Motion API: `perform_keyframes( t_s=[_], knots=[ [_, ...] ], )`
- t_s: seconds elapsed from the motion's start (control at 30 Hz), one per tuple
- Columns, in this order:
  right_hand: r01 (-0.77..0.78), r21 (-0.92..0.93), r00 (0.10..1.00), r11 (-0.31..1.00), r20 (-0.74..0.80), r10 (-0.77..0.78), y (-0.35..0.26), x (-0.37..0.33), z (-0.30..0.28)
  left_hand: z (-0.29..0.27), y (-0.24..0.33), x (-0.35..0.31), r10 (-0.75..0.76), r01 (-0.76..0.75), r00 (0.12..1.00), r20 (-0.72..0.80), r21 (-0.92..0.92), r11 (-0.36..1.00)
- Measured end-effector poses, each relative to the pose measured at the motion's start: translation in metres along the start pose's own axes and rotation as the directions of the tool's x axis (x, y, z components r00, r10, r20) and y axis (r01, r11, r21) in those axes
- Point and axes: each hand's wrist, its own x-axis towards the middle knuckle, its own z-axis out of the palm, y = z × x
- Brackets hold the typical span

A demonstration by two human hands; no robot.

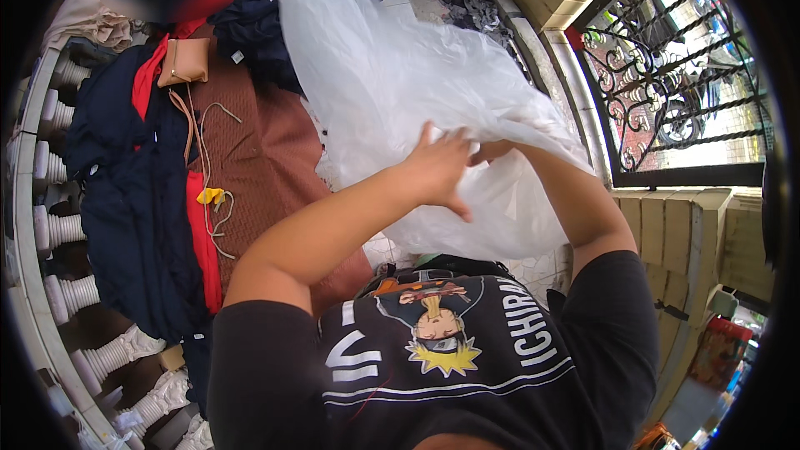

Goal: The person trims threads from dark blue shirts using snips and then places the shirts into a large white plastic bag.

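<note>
A big translucent white plastic bag (392,67) fills the space before me, crumpled and spread from the far middle down toward my body. My left hand (442,168) lies against its near part, fingers spread and thumb pointing down. Close beside it, my right hand (495,151) is mostly hidden by folds of the bag and by my left fingers. Film drapes over my right wrist, and I cannot make out how those fingers are bent. What the bag holds, if anything, does not show.
Dark navy garments (133,200) with red strips lie along the left, beside a brown cloth (250,150). On these rest a tan pouch (184,61), cords and a yellow scrap (210,197). White spools (62,229) line the left edge. A black metal grille (675,75) stands at the right.
</note>
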Motion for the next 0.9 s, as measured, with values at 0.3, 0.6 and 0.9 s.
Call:
perform_keyframes(
  t_s=[0.3,0.6,0.9],
  knots=[
    [-0.243,0.586,0.964,0.773,0.055,0.261,0.045,-0.030,-0.039,0.017,-0.128,-0.045,-0.544,0.510,0.762,-0.352,-0.192,0.839],
    [0.150,0.906,0.938,0.396,-0.004,-0.347,-0.036,-0.025,-0.026,-0.023,-0.010,-0.025,-0.167,0.185,0.982,0.085,-0.284,0.941],
    [-0.348,0.658,0.793,0.668,-0.173,0.584,0.126,0.000,0.020,-0.057,-0.068,-0.131,-0.192,0.243,0.550,-0.813,-0.065,0.968]
  ],
)
